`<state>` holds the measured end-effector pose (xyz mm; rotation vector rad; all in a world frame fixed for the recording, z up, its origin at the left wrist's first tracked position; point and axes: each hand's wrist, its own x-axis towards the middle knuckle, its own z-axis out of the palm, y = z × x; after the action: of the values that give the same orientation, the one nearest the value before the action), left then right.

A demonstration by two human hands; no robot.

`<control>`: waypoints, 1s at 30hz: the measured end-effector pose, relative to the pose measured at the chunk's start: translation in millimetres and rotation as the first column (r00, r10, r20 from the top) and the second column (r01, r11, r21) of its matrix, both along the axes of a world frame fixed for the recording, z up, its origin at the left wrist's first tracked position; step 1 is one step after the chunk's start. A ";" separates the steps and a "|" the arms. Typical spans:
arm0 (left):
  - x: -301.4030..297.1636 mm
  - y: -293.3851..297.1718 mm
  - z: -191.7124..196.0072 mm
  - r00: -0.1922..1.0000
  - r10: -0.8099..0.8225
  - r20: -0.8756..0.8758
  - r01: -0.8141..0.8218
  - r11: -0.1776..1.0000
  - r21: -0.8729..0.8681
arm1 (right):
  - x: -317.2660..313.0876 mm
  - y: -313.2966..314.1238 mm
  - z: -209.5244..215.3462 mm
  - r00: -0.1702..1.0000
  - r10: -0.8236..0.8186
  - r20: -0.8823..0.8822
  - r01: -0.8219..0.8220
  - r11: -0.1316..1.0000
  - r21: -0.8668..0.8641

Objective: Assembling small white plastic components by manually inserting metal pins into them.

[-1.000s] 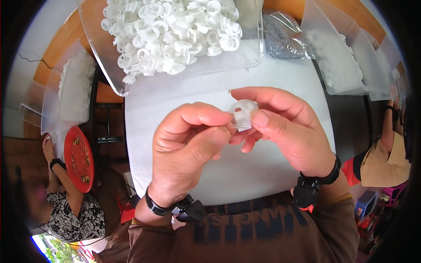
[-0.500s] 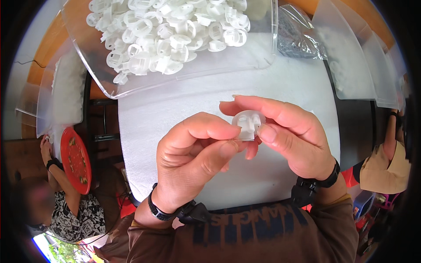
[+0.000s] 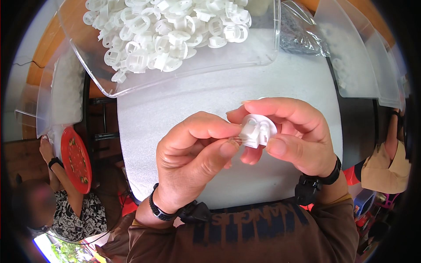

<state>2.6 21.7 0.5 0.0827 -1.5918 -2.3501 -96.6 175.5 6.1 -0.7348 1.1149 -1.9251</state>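
Note:
Over the middle of the white foam sheet [image 3: 149, 131], my right hand [image 3: 298, 136] holds a small white plastic holder [image 3: 258, 131] between thumb and fingers. The holder has a round flange and a boxy, slotted body, tilted with the body toward my left hand. My left hand [image 3: 193, 153] is closed in a pinch on some thin metal wires [image 3: 243, 140]. These stretch from its fingertips to the holder's body; whether they go into it I cannot tell. The fingers hide what the wires belong to. Both wrists wear black bands.
Beyond my hands stands a clear plastic bin [image 3: 184, 69] heaped with similar white holders [image 3: 162, 39]. A clear bag of dark pieces [image 3: 302, 30] lies to its right. More clear bins [image 3: 351, 57] flank the table. A person [image 3: 74, 206] sits at left near a red tray [image 3: 75, 160].
My right hand has shifted slightly right, turning the holder so its boxy body faces left. Thin wires now show between it and my left fingertips. My left hand has barely moved.

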 end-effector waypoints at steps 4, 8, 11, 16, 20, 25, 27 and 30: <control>3.6 -7.4 -1.8 0.999 -0.025 -0.040 0.025 1.000 -0.009 | 2.3 -2.9 -0.3 0.999 -0.031 0.040 0.032 0.999 -0.028; 5.0 -9.7 -4.8 0.995 -0.053 -0.086 0.054 0.998 0.015 | 2.3 -3.9 -1.0 0.999 -0.029 0.039 0.030 0.999 -0.033; 2.2 -2.3 -3.1 0.993 0.084 -0.078 -0.090 0.993 -0.074 | 2.1 -4.1 -1.0 0.999 -0.023 0.038 0.024 0.999 -0.022; 2.0 -3.2 -5.1 0.988 0.091 -0.127 -0.115 0.974 -0.195 | 2.7 -2.3 -1.2 0.999 -0.020 0.025 0.020 1.000 -0.023; 2.7 -5.1 -2.4 0.989 0.082 -0.126 -0.117 0.944 -0.308 | 3.5 -3.3 -1.1 0.999 -0.036 0.022 0.037 0.999 -0.018; 4.6 -7.3 -0.5 0.985 0.061 -0.163 -0.120 0.917 -0.381 | 2.4 -3.6 -4.8 0.995 -0.066 -0.073 0.060 0.995 -0.075; 4.3 -9.0 -0.1 0.984 0.043 -0.174 -0.116 0.892 -0.437 | 1.2 -3.0 -6.0 0.989 -0.077 -0.127 0.068 0.995 -0.078; 3.4 -9.4 0.2 0.975 0.027 -0.222 -0.142 0.841 -0.523 | -2.3 -1.6 -7.3 0.958 -0.098 -0.271 0.079 0.994 -0.081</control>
<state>5.9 12.2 0.7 -0.2027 -2.0195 -1.6982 -98.9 173.9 -1.2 -1.0307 1.2713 -1.9868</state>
